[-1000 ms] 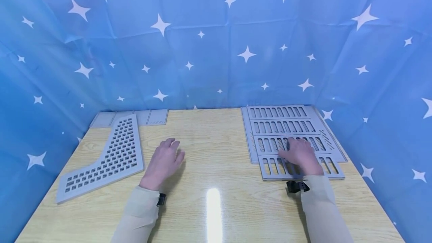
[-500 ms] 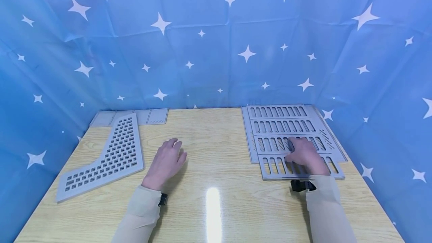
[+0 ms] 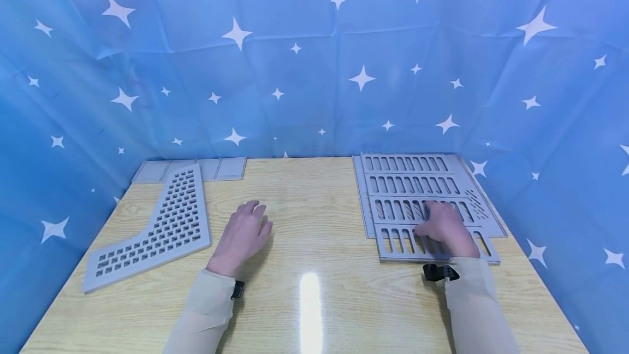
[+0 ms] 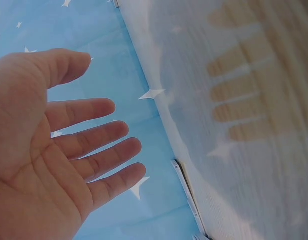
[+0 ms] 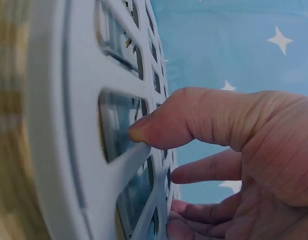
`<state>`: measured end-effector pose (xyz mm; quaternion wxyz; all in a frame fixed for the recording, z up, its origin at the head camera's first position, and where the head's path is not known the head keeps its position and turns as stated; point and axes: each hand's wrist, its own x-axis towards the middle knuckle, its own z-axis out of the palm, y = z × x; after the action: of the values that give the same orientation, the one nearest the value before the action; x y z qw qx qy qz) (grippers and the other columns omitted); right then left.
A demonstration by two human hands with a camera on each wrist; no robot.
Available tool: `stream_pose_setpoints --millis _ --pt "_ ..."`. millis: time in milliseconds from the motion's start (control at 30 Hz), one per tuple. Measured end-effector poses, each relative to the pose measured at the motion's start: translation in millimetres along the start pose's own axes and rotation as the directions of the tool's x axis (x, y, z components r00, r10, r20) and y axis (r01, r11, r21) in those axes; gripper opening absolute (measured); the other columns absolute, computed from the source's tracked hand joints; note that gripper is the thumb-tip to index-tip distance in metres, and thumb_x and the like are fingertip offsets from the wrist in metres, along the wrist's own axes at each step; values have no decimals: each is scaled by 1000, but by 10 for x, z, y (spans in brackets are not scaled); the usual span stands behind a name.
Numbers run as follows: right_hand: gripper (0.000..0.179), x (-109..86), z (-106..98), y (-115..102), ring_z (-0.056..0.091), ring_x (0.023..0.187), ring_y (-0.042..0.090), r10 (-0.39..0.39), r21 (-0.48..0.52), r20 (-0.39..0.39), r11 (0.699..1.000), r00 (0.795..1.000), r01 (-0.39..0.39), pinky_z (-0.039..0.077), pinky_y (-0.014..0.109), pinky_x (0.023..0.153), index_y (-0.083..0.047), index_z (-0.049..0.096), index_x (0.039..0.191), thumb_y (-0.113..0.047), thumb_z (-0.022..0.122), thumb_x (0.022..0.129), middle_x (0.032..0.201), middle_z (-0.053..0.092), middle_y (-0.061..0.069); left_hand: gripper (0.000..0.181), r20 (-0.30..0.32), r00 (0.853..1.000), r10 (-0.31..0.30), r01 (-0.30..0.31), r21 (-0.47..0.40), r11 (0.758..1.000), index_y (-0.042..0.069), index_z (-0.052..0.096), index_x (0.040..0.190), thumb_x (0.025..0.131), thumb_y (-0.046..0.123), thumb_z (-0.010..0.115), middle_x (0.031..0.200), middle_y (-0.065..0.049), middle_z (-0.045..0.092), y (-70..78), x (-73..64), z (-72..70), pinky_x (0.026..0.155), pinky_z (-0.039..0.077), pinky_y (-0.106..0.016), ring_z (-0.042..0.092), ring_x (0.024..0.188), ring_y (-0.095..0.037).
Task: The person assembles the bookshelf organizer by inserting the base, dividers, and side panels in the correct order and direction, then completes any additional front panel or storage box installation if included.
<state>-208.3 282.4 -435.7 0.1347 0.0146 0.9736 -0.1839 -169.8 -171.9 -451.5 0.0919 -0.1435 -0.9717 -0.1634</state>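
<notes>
At the right of the table, my right hand (image 3: 444, 225) holds a grey slotted panel (image 3: 403, 224), which has rows of long rounded openings. In the right wrist view the thumb (image 5: 158, 125) hooks into one slot of the panel, and the fingers (image 5: 208, 167) reach slots farther along it. Beneath this panel lies another flat grey panel (image 3: 491, 225) with short diagonal slits. My left hand (image 3: 242, 239) hovers over the wooden table left of the middle, holding nothing. Its fingers (image 4: 104, 155) are spread and relaxed in the left wrist view.
To the left lies a bent grey panel (image 3: 203, 217) pierced with many small square holes. Flat grey plates (image 3: 231, 168) line the back left edge, partly under it. A blue curtain (image 3: 295, 92) with white stars surrounds the wooden table (image 3: 304, 206).
My right hand has shifted slightly right over the slotted panel. The panel's near end has slid a little left. The left hand has moved slightly right.
</notes>
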Motion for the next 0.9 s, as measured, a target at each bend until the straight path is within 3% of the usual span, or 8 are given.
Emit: stream_pose_setpoints --millis 133,367,500,600,733,833,900 --pt "89 -23 -10 -34 41 125 60 24 32 19 999 1000 -24 48 57 84 19 30 151 -22 76 86 149 30 48 45 -6 1000 3 -3 2 1000 -11 61 132 101 21 66 140 -31 56 -4 -6 -10 105 47 -59 56 128 -46" --pt "88 -81 -54 -143 53 91 40 -5 56 29 998 1000 3 46 43 67 18 33 150 -19 77 84 145 39 46 46 0 1000 -1 1 6 1000 -11 60 134 101 21 65 141 -31 56 -10 -7 -21 105 47 -59 55 128 -46" --pt "87 -119 -56 -244 52 93 39 -27 43 29 999 999 26 44 42 65 17 35 150 -21 77 84 144 42 45 46 7 1000 -3 3 6 1000 -10 60 134 101 21 65 141 -31 56 -7 3 -25 105 47 -59 55 128 -46" --pt "86 -133 -32 -327 52 84 38 -36 59 43 998 998 33 42 42 62 15 33 152 -21 76 86 143 43 44 45 9 1000 -3 3 5 1000 -10 61 133 101 21 65 141 -30 56 -7 10 -23 106 47 -58 55 129 -46" --pt "86 -145 14 -446 53 101 50 -46 72 50 997 998 42 44 46 66 14 33 153 -21 76 86 146 38 45 44 8 1000 -2 2 -3 1000 -10 61 133 102 21 64 140 -30 57 -3 22 -20 106 46 -58 55 129 -46" --pt "86 -150 69 -550 38 129 61 -53 48 38 998 998 51 48 58 81 13 36 152 -24 77 86 149 33 46 44 7 1000 0 0 -11 1000 -10 61 133 102 21 64 140 -31 57 3 31 -18 107 46 -58 55 129 -46" --pt "87 -151 118 -623 34 133 62 -57 43 31 997 998 56 48 63 88 12 36 152 -25 77 85 149 33 46 44 5 1000 2 -2 -15 1000 -10 61 133 102 21 64 140 -30 57 9 37 -17 106 46 -58 55 129 -45"
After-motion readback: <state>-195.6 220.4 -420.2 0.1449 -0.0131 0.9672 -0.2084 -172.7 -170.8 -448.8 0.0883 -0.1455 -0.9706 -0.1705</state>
